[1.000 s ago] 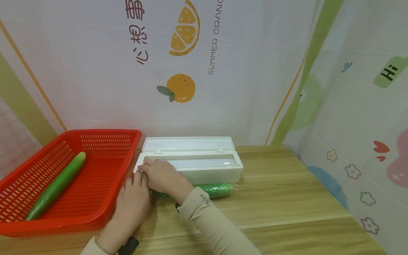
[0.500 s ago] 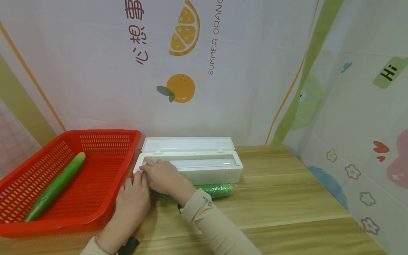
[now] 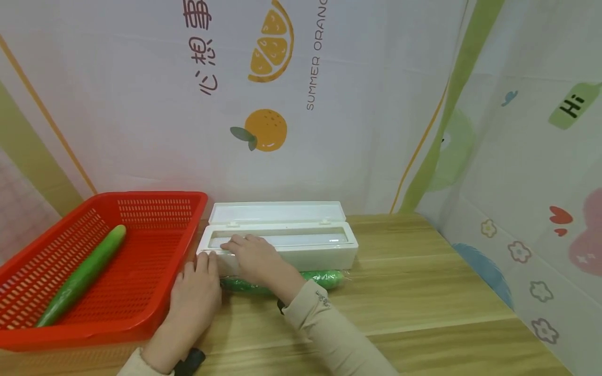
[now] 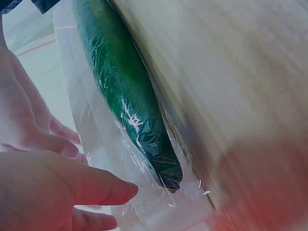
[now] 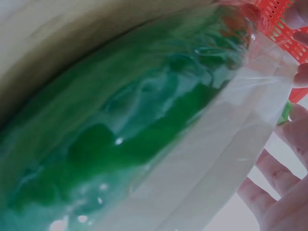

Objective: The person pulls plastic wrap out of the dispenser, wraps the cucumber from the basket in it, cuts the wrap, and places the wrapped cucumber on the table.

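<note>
A long white box [image 3: 329, 257] lies lengthwise from 9 to 3 o'clock, its clear-windowed lid [image 3: 277, 212] hinged back flat towards 12. At its 6 o'clock side, along the front wall, lies a green cucumber [image 3: 324, 279] wrapped in glossy, wrinkled clear film, also pointing 9 to 3, loose film fringing its 3 o'clock tip. The left hand [image 3: 196, 295] touches the box's 8 o'clock corner; the right hand [image 3: 258, 262] rests on its front rim, near 9.

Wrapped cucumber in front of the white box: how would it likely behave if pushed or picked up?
The cucumber would likely roll, given its rounded sides. It is probably stiff, lying as one nearly straight length. Its glossy film might feel slippery.
</note>
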Action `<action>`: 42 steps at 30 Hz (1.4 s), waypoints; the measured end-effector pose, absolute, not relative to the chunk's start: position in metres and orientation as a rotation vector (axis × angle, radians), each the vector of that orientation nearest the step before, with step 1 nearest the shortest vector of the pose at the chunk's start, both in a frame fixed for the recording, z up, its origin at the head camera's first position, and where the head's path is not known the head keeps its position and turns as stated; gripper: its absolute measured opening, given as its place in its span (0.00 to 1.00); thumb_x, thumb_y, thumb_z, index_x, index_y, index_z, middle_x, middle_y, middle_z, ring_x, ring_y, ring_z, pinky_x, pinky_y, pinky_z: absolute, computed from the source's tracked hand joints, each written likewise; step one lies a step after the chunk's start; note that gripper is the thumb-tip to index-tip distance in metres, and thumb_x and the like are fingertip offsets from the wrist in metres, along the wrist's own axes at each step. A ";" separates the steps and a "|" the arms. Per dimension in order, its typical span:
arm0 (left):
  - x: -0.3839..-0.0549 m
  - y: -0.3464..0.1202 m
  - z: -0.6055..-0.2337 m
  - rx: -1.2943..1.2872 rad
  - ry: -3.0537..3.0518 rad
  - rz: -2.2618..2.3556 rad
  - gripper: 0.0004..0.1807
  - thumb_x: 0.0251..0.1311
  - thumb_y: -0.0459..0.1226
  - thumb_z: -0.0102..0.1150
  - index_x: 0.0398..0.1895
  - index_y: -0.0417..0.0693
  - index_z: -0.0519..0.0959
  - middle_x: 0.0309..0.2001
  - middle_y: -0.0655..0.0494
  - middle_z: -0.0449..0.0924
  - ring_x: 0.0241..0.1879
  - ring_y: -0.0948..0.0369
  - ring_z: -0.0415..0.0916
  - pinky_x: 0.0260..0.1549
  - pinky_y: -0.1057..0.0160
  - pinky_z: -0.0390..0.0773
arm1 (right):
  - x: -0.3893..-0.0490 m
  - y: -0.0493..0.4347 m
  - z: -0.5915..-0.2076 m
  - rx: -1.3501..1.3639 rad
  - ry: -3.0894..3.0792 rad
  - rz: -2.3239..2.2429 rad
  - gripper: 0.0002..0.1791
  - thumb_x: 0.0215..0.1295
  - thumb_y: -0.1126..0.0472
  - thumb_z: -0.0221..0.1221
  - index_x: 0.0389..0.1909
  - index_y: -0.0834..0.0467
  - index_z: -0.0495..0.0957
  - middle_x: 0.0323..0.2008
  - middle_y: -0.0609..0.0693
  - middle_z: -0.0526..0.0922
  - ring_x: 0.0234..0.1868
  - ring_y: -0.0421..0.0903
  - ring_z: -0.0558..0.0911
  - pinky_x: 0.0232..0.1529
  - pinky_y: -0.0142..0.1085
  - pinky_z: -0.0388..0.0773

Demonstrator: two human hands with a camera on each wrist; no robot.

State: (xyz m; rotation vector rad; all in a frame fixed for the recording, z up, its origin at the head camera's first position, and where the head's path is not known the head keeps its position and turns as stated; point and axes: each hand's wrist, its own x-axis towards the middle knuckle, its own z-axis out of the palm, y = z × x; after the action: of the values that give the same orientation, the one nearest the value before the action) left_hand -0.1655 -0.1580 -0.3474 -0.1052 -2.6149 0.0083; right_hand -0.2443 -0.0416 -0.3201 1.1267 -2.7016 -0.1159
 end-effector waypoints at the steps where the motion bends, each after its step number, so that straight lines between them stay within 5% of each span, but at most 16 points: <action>1: -0.166 -0.158 -0.347 -0.105 -2.618 0.004 0.27 0.47 0.29 0.61 0.51 0.25 0.69 0.41 0.36 0.67 0.35 0.43 0.68 0.31 0.48 0.74 | -0.244 -0.040 -0.320 1.123 -2.702 -0.106 0.29 0.62 0.43 0.55 0.64 0.44 0.66 0.59 0.40 0.71 0.58 0.40 0.72 0.58 0.32 0.70; 11: -0.165 -0.159 -0.348 -0.104 -2.624 0.011 0.28 0.47 0.29 0.61 0.52 0.25 0.67 0.42 0.35 0.67 0.35 0.43 0.68 0.32 0.48 0.74 | -0.242 -0.028 -0.319 1.108 -2.703 -0.047 0.27 0.62 0.52 0.58 0.63 0.45 0.68 0.57 0.40 0.73 0.54 0.40 0.74 0.56 0.32 0.71; 23: -0.165 -0.161 -0.348 -0.111 -2.627 -0.018 0.26 0.50 0.28 0.60 0.53 0.25 0.66 0.42 0.35 0.66 0.36 0.42 0.69 0.33 0.46 0.74 | -0.248 0.004 -0.326 1.122 -2.590 0.082 0.26 0.60 0.69 0.48 0.58 0.48 0.72 0.56 0.42 0.75 0.55 0.43 0.75 0.56 0.35 0.71; 42: -0.165 -0.160 -0.347 -0.122 -2.627 -0.056 0.25 0.52 0.27 0.56 0.54 0.24 0.66 0.42 0.34 0.66 0.34 0.43 0.69 0.33 0.45 0.74 | -0.251 0.049 -0.334 0.996 -2.560 0.332 0.20 0.66 0.67 0.45 0.53 0.48 0.77 0.54 0.44 0.78 0.53 0.46 0.76 0.51 0.40 0.74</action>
State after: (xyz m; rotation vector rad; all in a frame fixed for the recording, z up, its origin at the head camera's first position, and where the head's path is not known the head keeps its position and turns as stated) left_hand -0.1654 -0.1596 -0.3474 -0.1219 -2.6272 -0.0564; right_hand -0.2512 0.0493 -0.3336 0.9957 -2.5601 0.3322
